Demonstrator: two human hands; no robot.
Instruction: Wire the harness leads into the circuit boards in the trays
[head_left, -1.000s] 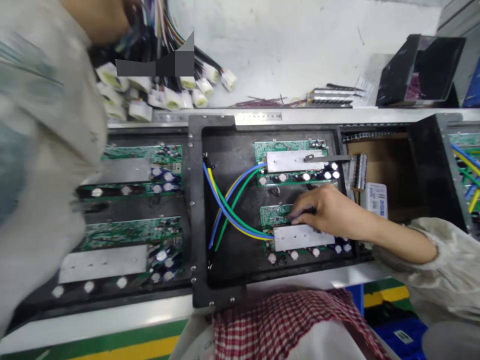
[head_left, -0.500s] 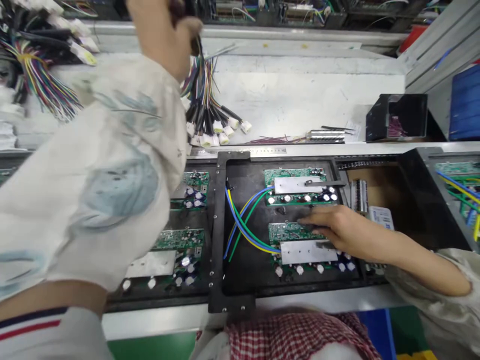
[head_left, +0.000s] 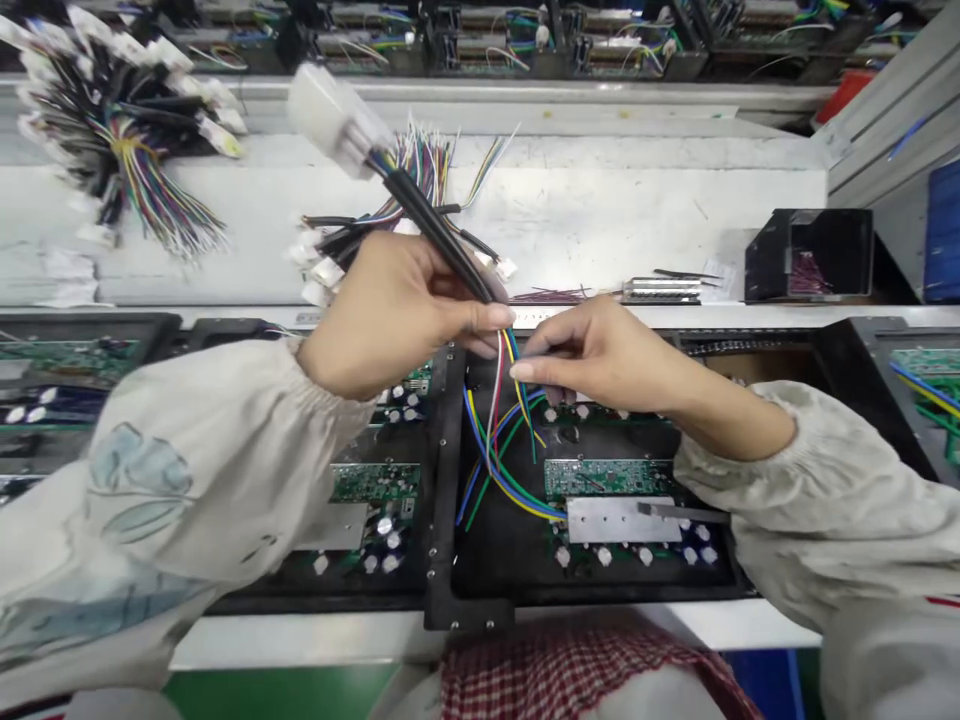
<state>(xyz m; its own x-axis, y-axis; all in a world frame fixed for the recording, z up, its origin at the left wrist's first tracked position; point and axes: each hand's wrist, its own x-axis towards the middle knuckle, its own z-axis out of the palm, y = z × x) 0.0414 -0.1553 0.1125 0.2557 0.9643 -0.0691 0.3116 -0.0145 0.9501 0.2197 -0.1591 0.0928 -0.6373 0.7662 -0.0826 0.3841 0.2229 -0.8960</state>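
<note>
Two hands share one wire harness [head_left: 431,222]. The left hand [head_left: 390,315] is closed round its black sleeve, apparently steadying it; the right hand [head_left: 600,355] pinches the loose leads [head_left: 496,400] hanging between them, above the circuit board [head_left: 607,478].

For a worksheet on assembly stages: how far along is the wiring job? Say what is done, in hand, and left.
Apparently done: thick blue, yellow and green leads already run to the lower board in the black tray. In hand: the left hand grips a harness by its black sleeve; the right hand pinches its thin wires. Left: those wire ends hang free, joined to no board.
</note>
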